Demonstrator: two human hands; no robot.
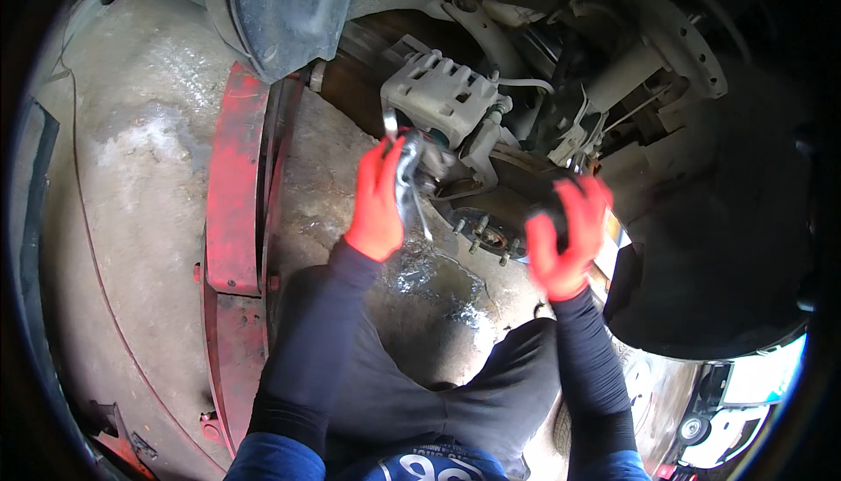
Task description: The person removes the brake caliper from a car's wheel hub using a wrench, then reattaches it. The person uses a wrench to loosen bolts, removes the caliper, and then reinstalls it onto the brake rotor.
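Your left hand (377, 205) has its fingers closed around a shiny metal piece (406, 174), which sits along their right side, between you and the caliper (442, 91). The piece's long axis runs roughly away from you, its far end close under the caliper's near left corner and a thin pale tip pointing back toward your lap. The glove and the piece overlap that corner from your viewpoint, so you cannot tell whether metal meets metal there. The caliper lies ahead and slightly to the right of your left fingers, its ribbed body slanting down to the right, and your left hand is clearly the nearer one to it. Your right hand (574, 236) is well apart, on the far side of the hub (491, 237), whose studs (476, 246) stick out between your two hands, nearer the right. The right thumb and fingers spread apart, blurred, around a dark shape (548, 205); whether they grasp it or it lies behind them, you cannot tell. Left of your left forearm, a red beam (236, 174) runs lengthwise above the floor (149, 209).
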